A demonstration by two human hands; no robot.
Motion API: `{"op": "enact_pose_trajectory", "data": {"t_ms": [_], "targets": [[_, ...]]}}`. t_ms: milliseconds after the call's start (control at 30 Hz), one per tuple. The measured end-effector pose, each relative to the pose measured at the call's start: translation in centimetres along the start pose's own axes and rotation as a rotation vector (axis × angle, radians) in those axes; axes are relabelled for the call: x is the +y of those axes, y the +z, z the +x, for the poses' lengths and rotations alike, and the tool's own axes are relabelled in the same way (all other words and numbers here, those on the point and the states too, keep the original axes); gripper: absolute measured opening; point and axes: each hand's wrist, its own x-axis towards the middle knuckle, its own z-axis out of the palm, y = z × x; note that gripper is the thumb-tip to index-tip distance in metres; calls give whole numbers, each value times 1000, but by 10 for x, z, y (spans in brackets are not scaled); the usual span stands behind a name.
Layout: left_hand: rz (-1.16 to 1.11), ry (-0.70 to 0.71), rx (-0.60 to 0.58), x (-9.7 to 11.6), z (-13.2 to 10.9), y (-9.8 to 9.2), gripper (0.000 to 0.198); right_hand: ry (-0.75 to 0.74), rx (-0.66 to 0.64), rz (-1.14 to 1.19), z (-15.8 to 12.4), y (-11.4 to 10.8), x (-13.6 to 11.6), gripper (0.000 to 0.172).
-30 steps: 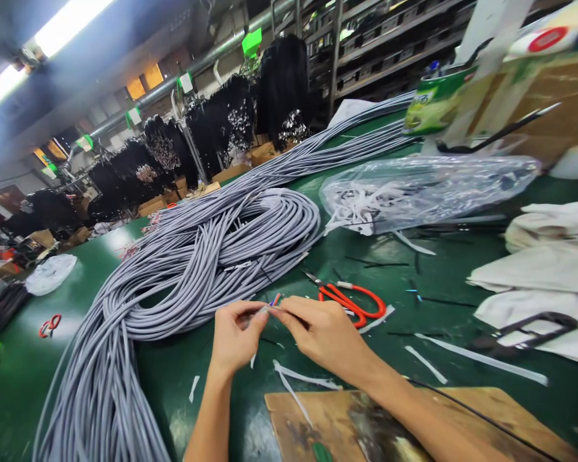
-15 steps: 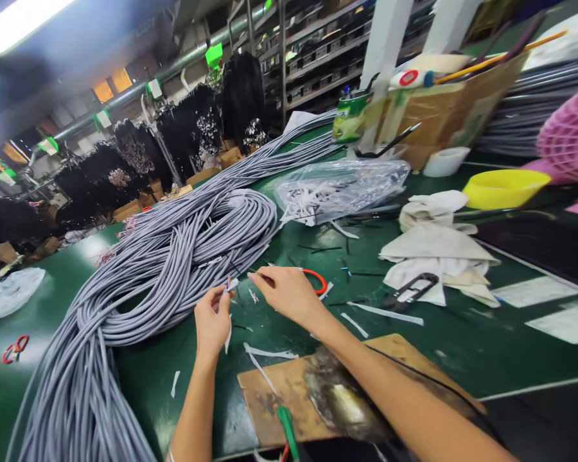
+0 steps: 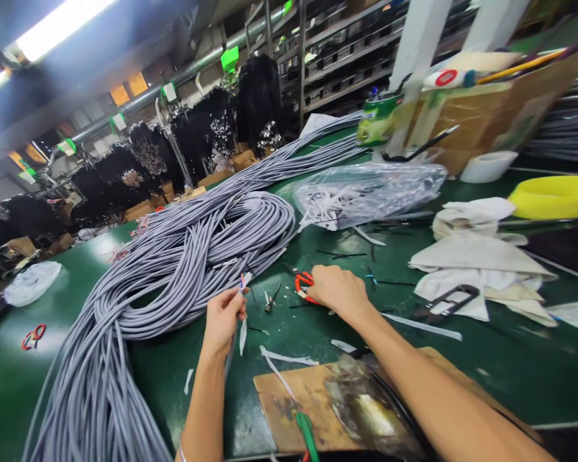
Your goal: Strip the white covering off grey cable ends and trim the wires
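My left hand [image 3: 225, 314] is closed in a pinch on the end of a grey cable. Red and blue wires [image 3: 243, 281] and a white strip stick out above its fingertips. To the right, my right hand [image 3: 340, 289] has its fingers curled at the red-handled scissors [image 3: 304, 287], low over the green table. The hand hides part of the handles. Between the hands lie small dark and pale scraps [image 3: 270, 299]. Just beyond my left hand spreads a large coiled bundle of grey cables [image 3: 250, 224].
White strips [image 3: 289, 359] lie before a brown board [image 3: 284, 391] with a green-handled tool [image 3: 306, 433]. A clear bag of white strips [image 3: 370, 192], white cloths [image 3: 476, 250], black cutters [image 3: 447, 301] and a yellow ring [image 3: 556, 196] stand right. Another red-handled scissors [image 3: 33, 337] lies left.
My right hand has moved right, away from the cable end, onto the red-handled scissors. My left hand still pinches the cable. The view has turned a little to the left.
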Motion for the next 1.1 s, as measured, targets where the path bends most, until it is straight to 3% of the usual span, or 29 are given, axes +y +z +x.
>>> {"op": "enact_pose_trajectory", "data": {"t_ms": [133, 267, 400, 700, 867, 933, 1033, 1100], "targets": [[-121, 6, 65, 2, 1, -4, 36, -160, 100, 116, -8, -4, -19, 29], [-193, 10, 106, 4, 0, -7, 42, -518, 240, 411, -24, 4, -39, 23], [-163, 29, 124, 4, -2, -5, 40, -704, 370, 367, -30, 15, -42, 23], [39, 25, 164, -3, -4, 1, 26, -749, 476, 107, -30, 18, -37, 22], [31, 17, 148, -3, -3, 1, 25, -706, 420, 32, -36, 17, -41, 17], [14, 9, 160, -3, -2, 0, 29, -673, 334, 84, -39, 15, -43, 13], [10, 23, 181, -2, -1, -2, 33, -583, 195, 341, -42, 10, -45, 28], [35, 54, 194, -2, -1, -2, 32, -461, 195, 572, -43, 6, -47, 36]]}}
